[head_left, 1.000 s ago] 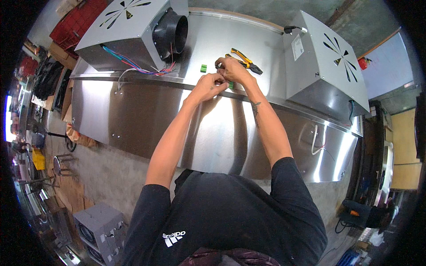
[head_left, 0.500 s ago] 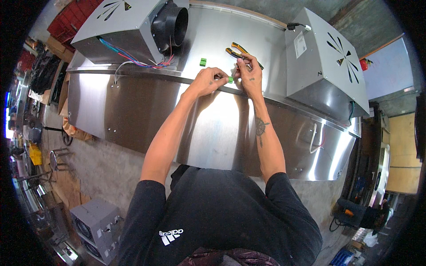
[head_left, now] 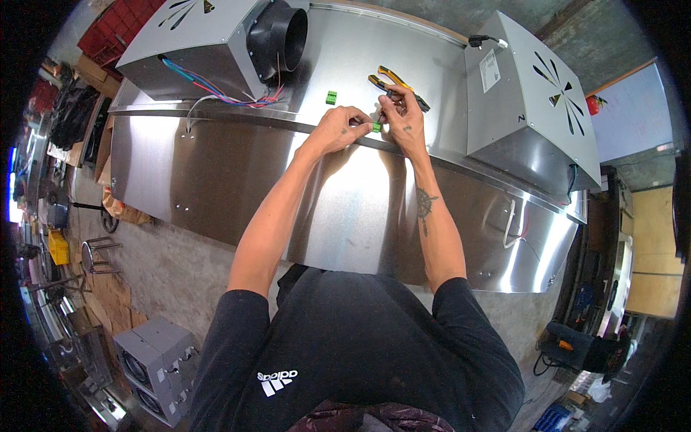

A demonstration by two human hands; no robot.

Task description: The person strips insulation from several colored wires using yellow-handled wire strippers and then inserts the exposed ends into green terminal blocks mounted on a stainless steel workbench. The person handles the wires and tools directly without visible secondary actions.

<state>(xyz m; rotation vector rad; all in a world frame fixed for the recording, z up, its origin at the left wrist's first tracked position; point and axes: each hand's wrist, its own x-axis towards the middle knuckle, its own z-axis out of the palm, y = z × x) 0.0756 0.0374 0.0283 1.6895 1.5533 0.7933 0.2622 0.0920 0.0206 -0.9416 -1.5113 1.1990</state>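
Metal bench [head_left: 349, 47] — green block [head_left: 376, 127] fingertip-pinched by left grip [head_left: 341, 129] (right grip [head_left: 405, 124] holds dark tool [head_left: 389, 93])

Held connector [head_left: 376, 127]: partly covered by left fingers [head_left: 357, 114]; details too small
Pliers [head_left: 395, 75]: partly behind right fingers [head_left: 411, 103]
Left box [head_left: 194, 47]: cropped at top

Workshop, electrical and sheet-metal fitting by its contents. Bare concrete floor [head_left: 169, 255], patchy. Broad stainless-steel desk [head_left: 353, 47] with a slotted grey metal housing [head_left: 191, 47] at left, loose coloured wires [head_left: 245, 106] trailing from it; similar grey unit [head_left: 533, 93] at right. Yellow-handled pliers [head_left: 394, 75] lying out, green connector [head_left: 376, 127] in left fingers [head_left: 358, 118]. Round stool [head_left: 92, 255], flattened cardboard [head_left: 104, 297], red crate [head_left: 119, 32] at left.
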